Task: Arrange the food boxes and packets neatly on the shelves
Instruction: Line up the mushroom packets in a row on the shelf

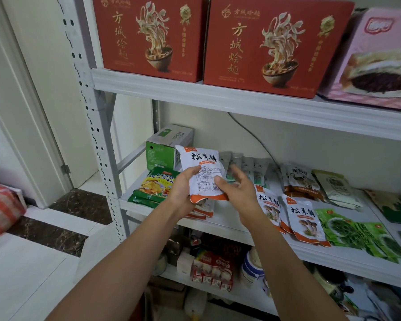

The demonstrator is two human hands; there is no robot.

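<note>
1. Over the near edge of the grey metal middle shelf (229, 224), the left hand (183, 191) grips a white and orange plastic food packet (203, 174), upright, thumb on its front.
2. The right hand (239, 188) rests its thumb on the packet's lower right edge. Its blurred fingers are loosely spread and seem not to clasp it.
3. Matching white and orange packets (305, 222) lie on the shelf to the right, beside flat green packets (357, 235).
4. A green cardboard box (162, 150) stands far left, with yellow and green packets (156, 185) in front of it.
5. Two red noodle cartons (153, 35) sit on the shelf above.
</note>
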